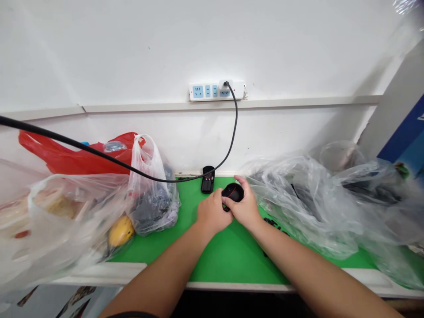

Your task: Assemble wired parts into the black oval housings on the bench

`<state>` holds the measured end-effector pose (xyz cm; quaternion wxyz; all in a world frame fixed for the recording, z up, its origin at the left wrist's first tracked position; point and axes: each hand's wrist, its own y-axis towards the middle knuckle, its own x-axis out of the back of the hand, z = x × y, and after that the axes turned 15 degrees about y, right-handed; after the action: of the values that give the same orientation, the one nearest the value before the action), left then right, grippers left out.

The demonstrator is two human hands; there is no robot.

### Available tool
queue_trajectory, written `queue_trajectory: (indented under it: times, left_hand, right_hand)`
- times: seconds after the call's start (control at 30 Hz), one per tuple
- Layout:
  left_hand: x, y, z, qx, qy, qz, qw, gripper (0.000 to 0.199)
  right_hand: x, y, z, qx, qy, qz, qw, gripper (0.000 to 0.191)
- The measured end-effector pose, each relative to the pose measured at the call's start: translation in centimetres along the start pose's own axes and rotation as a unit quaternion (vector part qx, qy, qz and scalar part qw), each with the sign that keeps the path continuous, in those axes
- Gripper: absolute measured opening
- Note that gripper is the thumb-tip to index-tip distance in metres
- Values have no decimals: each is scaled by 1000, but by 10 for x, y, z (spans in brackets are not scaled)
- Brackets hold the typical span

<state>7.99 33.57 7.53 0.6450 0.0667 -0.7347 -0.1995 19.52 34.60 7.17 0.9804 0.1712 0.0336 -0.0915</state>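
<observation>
Both hands meet over the green mat (pixel 228 256), around one black rounded shell (pixel 236 191) with a thin red line across it. My left hand (pixel 214 212) grips its left side with curled fingers. Around the right side, my right hand (pixel 245 203) is closed, its thumb on the near edge and a finger at the far edge. A black oblong part (pixel 207 180) with something red inside lies behind my left hand, close to the wall. Small black pieces (pixel 273 223) lie on the mat beside my right forearm, which partly hides them.
Clear plastic bags with contents (pixel 308 207) cover the right side. A red bag (pixel 82 159), a white bag (pixel 152 198) and a yellow object (pixel 121 230) are at left. A black cable (pixel 236 119) hangs from the power strip (pixel 202 92) and crosses leftward.
</observation>
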Motion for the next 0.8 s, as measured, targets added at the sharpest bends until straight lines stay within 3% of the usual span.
queue_trajectory:
  times: [0.13,0.23,0.4,0.53,0.8]
  left_hand:
    - [0,1,3,3,-11,-7,1000,37]
    - [-1,3,5,14,-54,8,998,39]
    - [-4,6,7,45,-158,42,985,51]
    - [-7,7,8,66,-221,48,972,49]
    - [-10,7,11,36,-238,33,970,57]
  right_hand:
    - [0,-1,1,-4,3,21,1000,73]
    - [3,5,0,-24,101,53,993,69]
    - [20,31,-2,-39,246,-25,968,55]
    - [30,43,-6,-69,244,-73,964,51]
    - [29,48,-17,-104,193,-64,974,51]
